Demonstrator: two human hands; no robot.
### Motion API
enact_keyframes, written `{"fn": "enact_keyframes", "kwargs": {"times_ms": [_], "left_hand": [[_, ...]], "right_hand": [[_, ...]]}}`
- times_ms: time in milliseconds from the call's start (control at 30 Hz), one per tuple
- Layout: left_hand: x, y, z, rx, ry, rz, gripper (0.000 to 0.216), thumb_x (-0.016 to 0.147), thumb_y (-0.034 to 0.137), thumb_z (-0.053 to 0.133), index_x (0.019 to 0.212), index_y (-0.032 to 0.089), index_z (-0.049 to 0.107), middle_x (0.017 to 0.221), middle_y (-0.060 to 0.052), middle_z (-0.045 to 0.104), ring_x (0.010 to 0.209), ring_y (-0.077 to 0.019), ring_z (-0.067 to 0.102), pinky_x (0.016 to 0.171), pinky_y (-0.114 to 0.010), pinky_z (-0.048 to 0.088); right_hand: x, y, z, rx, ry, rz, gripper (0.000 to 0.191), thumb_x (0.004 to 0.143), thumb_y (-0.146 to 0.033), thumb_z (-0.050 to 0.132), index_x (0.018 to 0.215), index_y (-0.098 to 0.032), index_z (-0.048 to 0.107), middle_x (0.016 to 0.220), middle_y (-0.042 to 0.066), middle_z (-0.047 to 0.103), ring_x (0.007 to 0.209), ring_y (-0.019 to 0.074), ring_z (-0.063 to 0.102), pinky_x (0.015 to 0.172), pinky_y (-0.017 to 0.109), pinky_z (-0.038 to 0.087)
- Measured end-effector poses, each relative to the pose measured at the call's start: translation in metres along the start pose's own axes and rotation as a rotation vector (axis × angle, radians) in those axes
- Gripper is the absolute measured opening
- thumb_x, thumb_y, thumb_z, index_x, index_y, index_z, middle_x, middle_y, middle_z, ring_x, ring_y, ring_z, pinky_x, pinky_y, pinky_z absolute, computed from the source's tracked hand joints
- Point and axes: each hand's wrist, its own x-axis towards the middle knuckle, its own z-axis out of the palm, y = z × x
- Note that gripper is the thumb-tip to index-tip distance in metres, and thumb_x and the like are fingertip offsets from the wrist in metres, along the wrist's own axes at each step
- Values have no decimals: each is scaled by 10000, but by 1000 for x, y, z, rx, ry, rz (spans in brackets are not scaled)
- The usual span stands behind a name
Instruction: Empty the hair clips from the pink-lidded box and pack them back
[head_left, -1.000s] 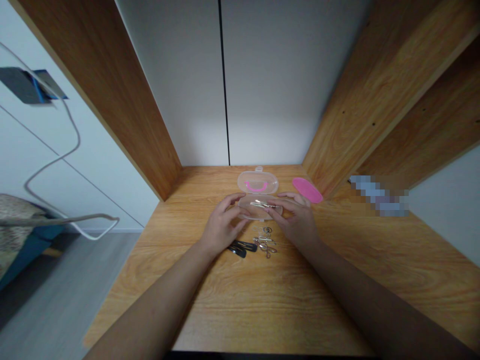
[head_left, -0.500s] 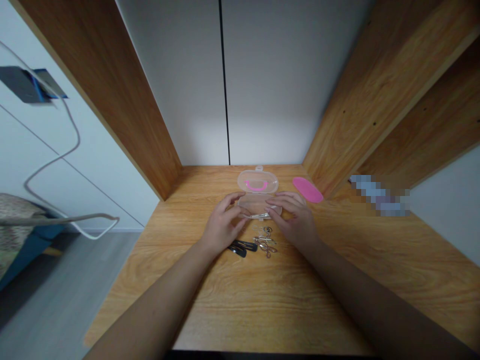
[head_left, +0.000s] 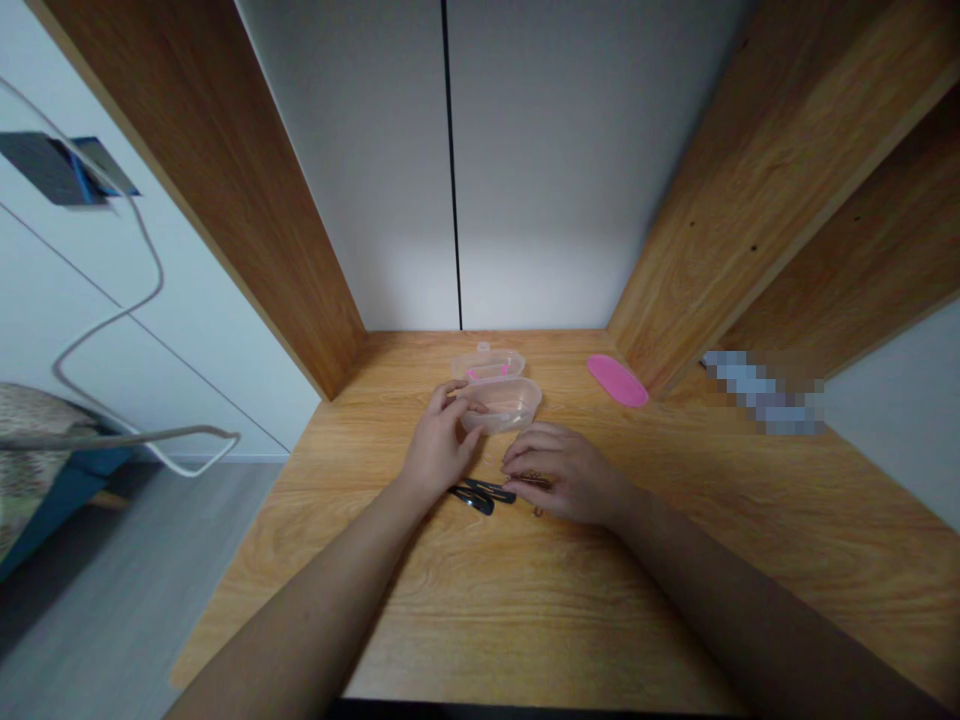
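Observation:
My left hand (head_left: 442, 440) is at the left side of a clear plastic box (head_left: 525, 405), its fingers over the rim and its thumb against the near wall. The box's lid (head_left: 487, 362), with a pink handle, lies folded open behind it. Silvery pieces inside the box are too faint to name. In front of the box, my right hand (head_left: 566, 470) has its fingers closed round thin metal hair clips (head_left: 536, 480) at table height; the fingers hide most of them. Two black snap hair clips (head_left: 484, 494) lie beneath my left wrist, just left of my right fingertips.
A pink oval piece (head_left: 617, 380) lies at the back right by the wooden upright. A blurred-out object (head_left: 757, 393) is farther right. Wooden panels and a white back wall (head_left: 525, 200) enclose the wooden table (head_left: 480, 610). A pale cable (head_left: 154, 250) hangs at left.
My right hand has left the box and come toward me onto the metal pieces. The box has shifted left and turned slightly, with my left hand still at its side.

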Motion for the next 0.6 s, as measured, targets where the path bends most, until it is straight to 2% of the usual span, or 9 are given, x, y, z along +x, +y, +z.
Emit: {"fn": "enact_keyframes", "kwargs": {"times_ms": [133,233,400,600], "left_hand": [[0,-2,1,9,-3,-5,243,834,111,670,1056,208,657,1359,-111,495,1287,-274,549,1113,-494,461],[0,-1,1,12,-6,0,246,834,112,665,1060,211,660,1361,-111,491,1286,-277,548,1110,-492,464],[0,-1,0,5,-10,-12,240,836,115,667,1055,213,661,1368,-108,486,1275,-275,556,1107,-494,465],[0,-1,1,9,-10,-6,238,839,113,662,1056,212,665,1357,-110,492,1279,-272,552,1117,-497,457]], "right_hand": [[0,-3,0,-54,-105,-25,145,913,-357,674,981,-249,744,1124,54,719,1072,221,640,944,419,514],[-1,-6,0,-85,-134,-22,134,908,-337,674,990,-273,758,1172,48,709,1134,230,620,1004,448,485],[-1,-7,2,-97,-149,-13,127,908,-233,631,924,-262,754,1156,42,713,1109,222,623,988,447,487],[-1,-6,5,-84,-150,73,185,884,-297,683,1054,-234,722,1180,70,693,1150,246,603,1006,458,480]]}}
